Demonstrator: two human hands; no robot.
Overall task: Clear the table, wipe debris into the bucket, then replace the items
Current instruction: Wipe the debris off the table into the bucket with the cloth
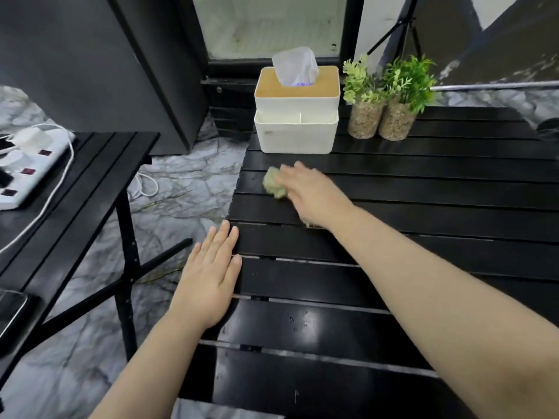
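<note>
My right hand [314, 195] presses a crumpled pale green cloth [273, 186] onto the black slatted table [423, 207], near its left edge, just in front of the tissue box. My left hand [211, 273] lies flat with fingers together on the table's left edge, holding nothing. A white tissue box [296, 113] with a wooden lid stands at the table's back left. Two small potted plants [384, 98] in glass jars stand to its right. Small specks lie on the near slats. No bucket is in view.
A second black slatted table [75, 189] on the left carries a white power strip [30, 167] with cables and a dark phone [12, 313]. Marble floor [181, 182] lies between the tables. A dark cabinet and a tripod stand behind.
</note>
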